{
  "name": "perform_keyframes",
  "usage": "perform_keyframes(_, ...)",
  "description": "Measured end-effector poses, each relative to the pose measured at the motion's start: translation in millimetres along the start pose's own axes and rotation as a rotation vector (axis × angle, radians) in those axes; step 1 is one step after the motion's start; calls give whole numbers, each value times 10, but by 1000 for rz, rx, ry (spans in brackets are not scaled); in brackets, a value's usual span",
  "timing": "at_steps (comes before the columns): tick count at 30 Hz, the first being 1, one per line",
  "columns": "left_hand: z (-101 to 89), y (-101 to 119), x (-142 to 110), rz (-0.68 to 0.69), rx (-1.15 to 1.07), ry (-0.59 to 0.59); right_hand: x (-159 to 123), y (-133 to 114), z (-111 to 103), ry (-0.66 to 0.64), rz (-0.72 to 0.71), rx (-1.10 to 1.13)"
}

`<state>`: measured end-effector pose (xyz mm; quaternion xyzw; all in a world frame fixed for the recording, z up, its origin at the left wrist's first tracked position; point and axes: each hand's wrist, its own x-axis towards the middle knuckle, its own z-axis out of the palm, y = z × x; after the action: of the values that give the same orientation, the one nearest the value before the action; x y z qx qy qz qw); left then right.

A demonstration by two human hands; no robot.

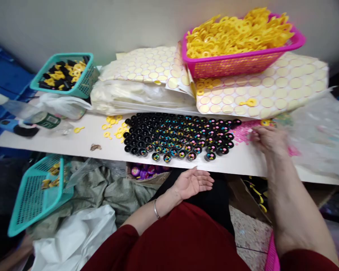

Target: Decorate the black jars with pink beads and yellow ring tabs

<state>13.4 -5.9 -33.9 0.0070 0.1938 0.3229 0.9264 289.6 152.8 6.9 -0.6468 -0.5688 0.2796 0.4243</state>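
Note:
My left hand [193, 183] lies palm up in front of the table edge, above my lap, with its fingers stretched out and nothing in it. At the right end of the cups, my right hand [271, 138] is over a scatter of small pink pieces [242, 132], its fingers curled together; whatever they pinch is hidden. Beside them, many small black cups [169, 135] stand upright in a packed group. Coloured bits show inside many cups, and a pink piece tops several toward the right. Loose yellow ring-shaped pieces [121, 131] lie at the group's left.
Behind the cups are sticker sheets [243, 86] and a pink basket [231, 66] heaped with yellow pieces. A teal basket [87, 81], a plastic bottle [46, 119] and clear plastic [322, 128] flank them. Below left hangs another teal basket [31, 199]; someone's arm [19, 254] shows there.

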Motion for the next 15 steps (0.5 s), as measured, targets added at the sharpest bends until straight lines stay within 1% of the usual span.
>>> perform_keyframes(2,34,-9,81,-35,-14,-8,-131,-144,-23,-32,111,123)
perform_keyframes(4,81,-17,196,-56,-38,-18,-316,-311,-31,-40,343,356)
perform_keyframes(5,112,-25,259,-67,-50,-16,-427,-393,-22,-32,420,434)
perform_keyframes(6,147,-36,320,-76,-61,-4,-549,-470,-1,-40,473,485)
perform_keyframes(8,222,-71,419,-93,-79,24,-817,-594,79,-78,504,510)
perform_keyframes(9,259,-94,448,-105,-88,30,-961,-639,133,-107,492,481)
perform_keyframes(11,322,-141,458,-124,-129,18,-1257,-707,258,-152,393,342)
perform_keyframes(13,362,-181,406,-113,-204,26,-1546,-766,377,-234,186,155)
perform_keyframes(15,380,-202,314,-73,-270,82,-1795,-830,467,-269,-38,-5)
